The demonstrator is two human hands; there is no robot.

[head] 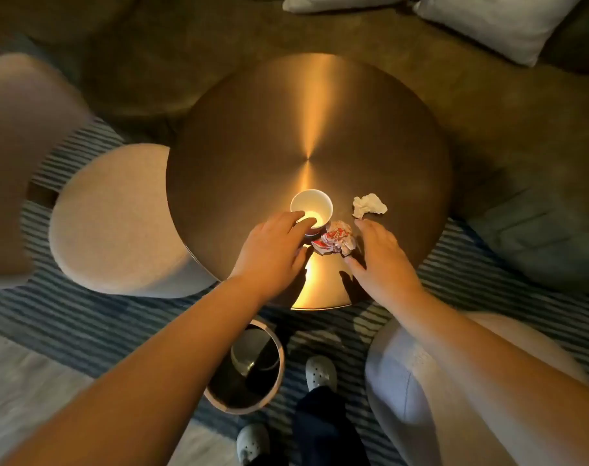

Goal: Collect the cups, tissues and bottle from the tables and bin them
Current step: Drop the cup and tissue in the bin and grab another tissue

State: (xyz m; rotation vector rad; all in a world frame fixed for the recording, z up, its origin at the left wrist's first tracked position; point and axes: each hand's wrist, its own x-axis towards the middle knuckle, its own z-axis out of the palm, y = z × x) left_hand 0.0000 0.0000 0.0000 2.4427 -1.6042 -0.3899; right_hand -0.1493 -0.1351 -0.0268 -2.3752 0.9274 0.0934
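A white paper cup (311, 205) stands upright near the front of the round brass table (269, 136). My left hand (272, 252) reaches to it, fingers spread and touching its near side, not closed around it. A crumpled red-and-white wrapper (335, 238) lies just right of the cup, between my hands. A crumpled white tissue (368, 205) lies further right. My right hand (380, 260) hovers flat beside the wrapper, fingertips close to the tissue, holding nothing. A round bin (249, 364) stands on the floor below the table's front edge. No bottle is in view.
A pale round stool (118, 223) sits left of the table and a pale chair (404, 381) at the lower right. A brown sofa with light cushions (488, 25) curves behind. My feet (320, 373) stand on a striped rug beside the bin.
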